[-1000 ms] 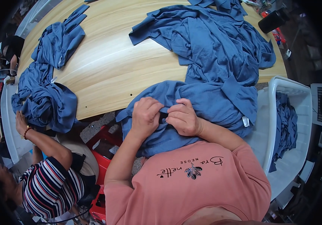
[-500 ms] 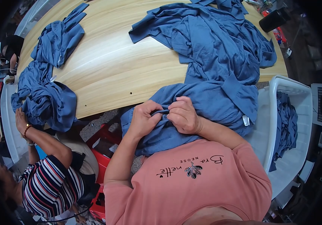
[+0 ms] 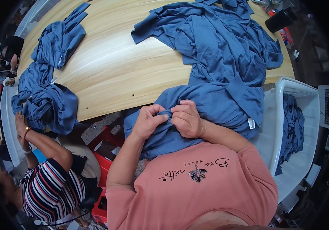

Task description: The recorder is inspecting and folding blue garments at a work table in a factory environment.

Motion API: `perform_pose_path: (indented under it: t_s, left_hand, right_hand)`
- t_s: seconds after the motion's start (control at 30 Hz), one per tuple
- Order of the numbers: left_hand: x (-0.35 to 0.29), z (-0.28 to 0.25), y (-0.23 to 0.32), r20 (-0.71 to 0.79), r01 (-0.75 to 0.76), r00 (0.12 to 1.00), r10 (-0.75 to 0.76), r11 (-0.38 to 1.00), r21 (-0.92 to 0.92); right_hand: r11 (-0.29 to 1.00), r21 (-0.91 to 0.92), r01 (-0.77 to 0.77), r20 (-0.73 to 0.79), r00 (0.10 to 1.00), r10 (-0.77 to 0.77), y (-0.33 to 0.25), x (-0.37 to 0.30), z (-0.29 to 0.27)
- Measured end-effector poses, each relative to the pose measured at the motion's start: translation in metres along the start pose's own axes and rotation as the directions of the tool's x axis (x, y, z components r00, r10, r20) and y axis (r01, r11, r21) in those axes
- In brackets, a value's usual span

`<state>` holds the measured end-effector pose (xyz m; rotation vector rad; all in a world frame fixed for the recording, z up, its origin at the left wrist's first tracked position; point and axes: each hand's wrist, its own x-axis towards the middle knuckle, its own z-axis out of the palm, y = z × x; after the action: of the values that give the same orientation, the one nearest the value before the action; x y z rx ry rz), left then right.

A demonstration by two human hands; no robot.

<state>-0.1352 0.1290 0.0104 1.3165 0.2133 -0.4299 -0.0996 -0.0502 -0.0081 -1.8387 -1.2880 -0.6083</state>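
Observation:
A blue shirt (image 3: 210, 99) lies bunched across my lap and up against the table edge, its collar and a small white label on the right. My left hand (image 3: 149, 120) pinches a fold of its cloth between thumb and fingers. Close beside it, almost touching, my right hand (image 3: 187, 119) is closed on the same edge with the fingers curled. Whatever small part sits between the fingertips is hidden. More blue garments (image 3: 225, 42) spread over the table beyond, joining the one I hold in a continuous heap.
The pale wooden table (image 3: 111, 73) stretches ahead. Another blue garment pile (image 3: 49, 96) lies at left, touched by a co-worker's hand (image 3: 21, 124). A white plastic bin (image 3: 281, 126) with blue cloth stands at right. A black cylindrical container (image 3: 279, 21) rests at the far right corner.
My left hand has shifted slightly right along the fold, its thumb now closer to my right hand's fingers. The garments have barely moved.

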Motion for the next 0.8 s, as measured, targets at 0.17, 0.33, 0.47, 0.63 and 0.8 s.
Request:
perform_pose_path:
  t_s: [0.17, 0.33, 0.47, 0.63, 0.8]
  left_hand:
    - [-0.001, 0.001, -0.002, 0.035, -0.064, 0.997, 0.065, 0.998, -0.007]
    - [0.0, -0.001, -0.009, 0.037, -0.114, 0.993, 0.111, 0.991, 0.076]
    - [-0.003, 0.0, -0.013, -0.011, -0.132, 0.991, 0.134, 0.986, 0.1]
    - [-0.007, 0.005, -0.015, -0.139, -0.235, 0.952, 0.273, 0.942, 0.241]
    - [-0.009, 0.01, -0.016, -0.17, -0.241, 0.938, 0.301, 0.922, 0.303]
  right_hand:
    - [1.0, -0.03, -0.001, -0.02, 1.0, 0.0, 0.0, -0.002, 0.003]
    - [0.995, -0.096, -0.011, -0.013, 1.0, 0.01, -0.001, -0.001, 0.003]
    - [0.995, -0.099, -0.026, 0.032, 0.999, 0.029, -0.001, 0.003, 0.001]
    - [0.964, 0.118, -0.239, 0.146, 0.964, 0.221, 0.005, 0.007, 0.003]
    - [0.957, 0.179, -0.229, 0.115, 0.971, 0.211, 0.008, 0.003, 0.004]
